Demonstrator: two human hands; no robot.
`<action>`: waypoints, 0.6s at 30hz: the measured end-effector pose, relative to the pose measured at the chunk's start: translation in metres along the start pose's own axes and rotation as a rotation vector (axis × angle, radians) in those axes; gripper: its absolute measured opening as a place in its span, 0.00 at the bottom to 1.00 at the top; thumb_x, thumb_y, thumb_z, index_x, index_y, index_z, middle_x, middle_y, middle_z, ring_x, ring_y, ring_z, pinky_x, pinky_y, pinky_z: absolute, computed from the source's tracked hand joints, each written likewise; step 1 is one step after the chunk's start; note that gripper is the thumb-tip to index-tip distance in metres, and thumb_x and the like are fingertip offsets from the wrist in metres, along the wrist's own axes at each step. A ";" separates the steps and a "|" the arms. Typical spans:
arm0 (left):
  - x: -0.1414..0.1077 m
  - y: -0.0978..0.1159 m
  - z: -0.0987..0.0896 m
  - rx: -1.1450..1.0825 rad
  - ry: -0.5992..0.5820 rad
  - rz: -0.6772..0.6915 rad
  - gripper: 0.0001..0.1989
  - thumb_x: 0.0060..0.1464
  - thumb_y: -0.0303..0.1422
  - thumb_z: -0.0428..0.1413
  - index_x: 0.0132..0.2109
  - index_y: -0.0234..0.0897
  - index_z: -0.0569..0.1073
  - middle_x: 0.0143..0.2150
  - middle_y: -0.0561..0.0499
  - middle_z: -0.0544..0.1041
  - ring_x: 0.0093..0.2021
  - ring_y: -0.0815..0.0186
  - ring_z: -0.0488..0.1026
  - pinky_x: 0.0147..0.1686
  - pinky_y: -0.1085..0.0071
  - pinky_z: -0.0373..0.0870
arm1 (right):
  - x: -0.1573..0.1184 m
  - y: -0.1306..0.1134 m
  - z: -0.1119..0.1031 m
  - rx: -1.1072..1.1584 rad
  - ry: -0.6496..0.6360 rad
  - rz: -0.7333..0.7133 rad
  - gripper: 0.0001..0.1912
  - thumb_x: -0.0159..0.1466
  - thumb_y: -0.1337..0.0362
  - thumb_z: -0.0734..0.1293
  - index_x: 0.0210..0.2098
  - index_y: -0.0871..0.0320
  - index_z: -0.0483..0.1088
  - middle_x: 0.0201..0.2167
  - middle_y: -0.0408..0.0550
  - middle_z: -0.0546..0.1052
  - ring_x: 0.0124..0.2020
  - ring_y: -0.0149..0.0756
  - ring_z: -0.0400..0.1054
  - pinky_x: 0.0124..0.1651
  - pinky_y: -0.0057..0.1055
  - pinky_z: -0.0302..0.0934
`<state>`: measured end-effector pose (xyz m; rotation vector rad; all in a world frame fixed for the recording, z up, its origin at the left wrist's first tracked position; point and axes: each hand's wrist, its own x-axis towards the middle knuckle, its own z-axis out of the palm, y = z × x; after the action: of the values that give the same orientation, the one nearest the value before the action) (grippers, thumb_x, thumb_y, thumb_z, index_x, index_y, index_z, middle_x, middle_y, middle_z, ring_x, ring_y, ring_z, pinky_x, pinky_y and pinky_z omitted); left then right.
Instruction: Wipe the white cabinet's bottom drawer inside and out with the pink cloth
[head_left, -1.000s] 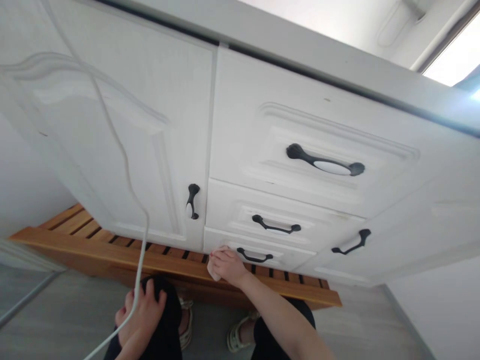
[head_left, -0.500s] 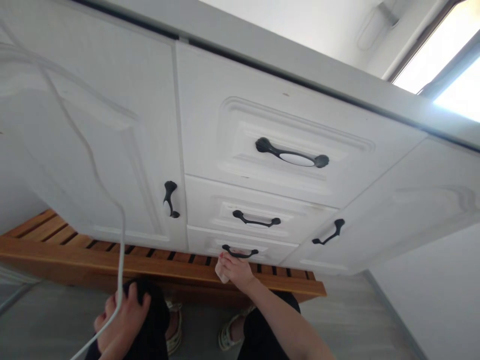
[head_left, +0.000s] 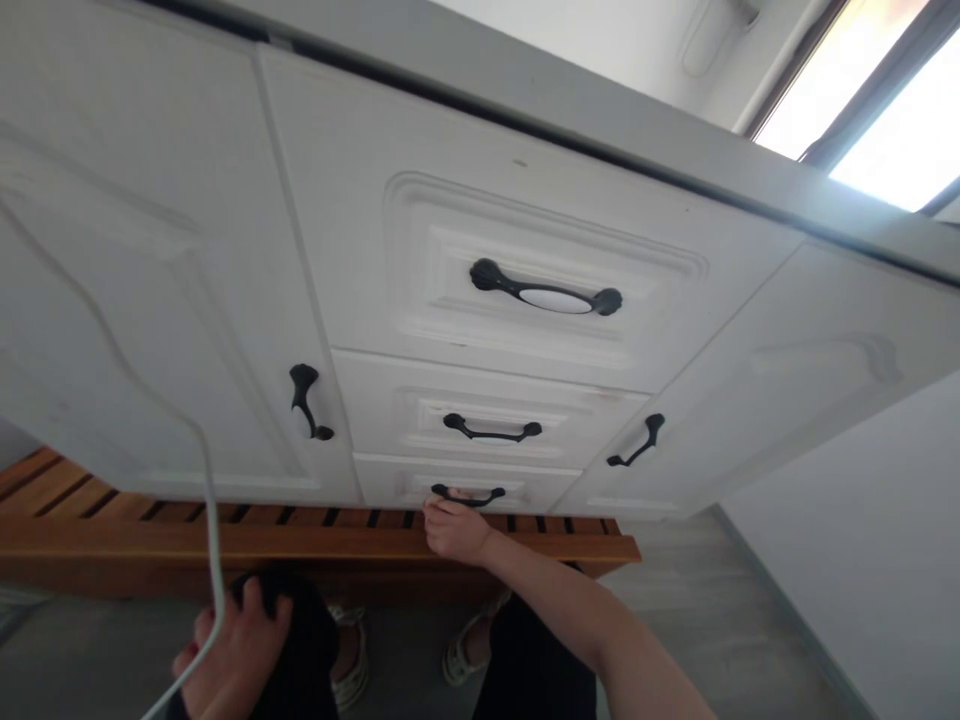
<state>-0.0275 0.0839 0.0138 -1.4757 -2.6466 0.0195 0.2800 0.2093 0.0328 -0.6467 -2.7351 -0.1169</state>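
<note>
At the left end of the bottom drawer's black handle (head_left: 480,500), my right hand (head_left: 454,530) is closed, its fingertips touching or very near the handle. The pale cloth-like piece it grips is now hidden by the fingers. My left hand (head_left: 244,640) rests on my dark-clothed left knee with the fingers spread and holds nothing. A white cable (head_left: 211,520) passes across the view in front of that hand. The three stacked white drawers, including the bottom drawer (head_left: 536,483), look closed.
White cabinet doors (head_left: 810,400) with black handles flank the drawers. A slatted wooden bench (head_left: 337,540) runs along the cabinet's base, above my shoes. The countertop edge (head_left: 600,120) crosses the top, with a window (head_left: 892,130) at upper right.
The view has shifted, so the cabinet appears further left. My right hand has turned at the handle, and the pale piece below its fingers is out of sight. My left hand stays on the knee.
</note>
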 end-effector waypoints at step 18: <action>-0.006 -0.023 0.010 -0.096 -0.054 0.033 0.28 0.62 0.46 0.38 0.61 0.38 0.67 0.51 0.38 0.73 0.54 0.47 0.69 0.43 0.56 0.64 | -0.077 0.015 -0.073 0.143 0.145 0.373 0.10 0.69 0.64 0.64 0.44 0.48 0.78 0.43 0.46 0.82 0.51 0.36 0.73 0.59 0.38 0.65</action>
<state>-0.0449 0.0671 0.0049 -1.5690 -2.7013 -0.0667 0.3732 0.1796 0.0758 -1.0462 -2.4115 0.1142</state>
